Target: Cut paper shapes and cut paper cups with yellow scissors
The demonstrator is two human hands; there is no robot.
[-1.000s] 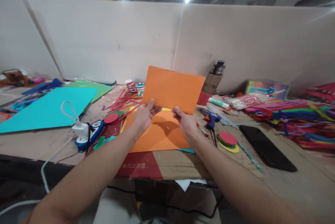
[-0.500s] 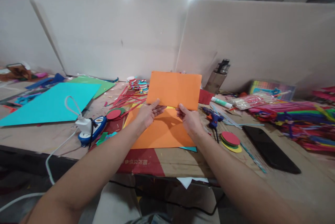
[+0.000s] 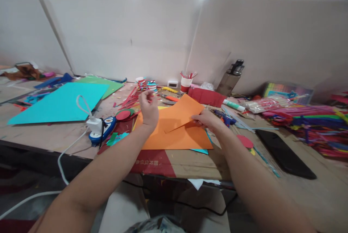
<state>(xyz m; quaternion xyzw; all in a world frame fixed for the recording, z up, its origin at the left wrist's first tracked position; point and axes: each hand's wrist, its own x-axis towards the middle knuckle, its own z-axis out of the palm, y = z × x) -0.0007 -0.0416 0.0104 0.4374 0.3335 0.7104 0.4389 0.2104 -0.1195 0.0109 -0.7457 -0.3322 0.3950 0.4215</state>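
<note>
A smaller orange paper sheet tilts over a larger orange sheet that lies on the table. My right hand pinches the smaller sheet at its right edge, between thumb and fingers. Near the left side of the orange paper, my left hand is raised, its fingers loosely curled and apart with nothing visible in them. Bits of yellow and blue paper stick out from beneath the larger sheet.
On the left are a big turquoise sheet and a blue-and-white power strip. A glue gun, red paper circle, black phone and pipe cleaners lie right. A red-and-white cup stands behind.
My left hand has let go of the smaller orange sheet and moved up and left. The sheet, once upright in both hands, has swung down and tilted in my right hand.
</note>
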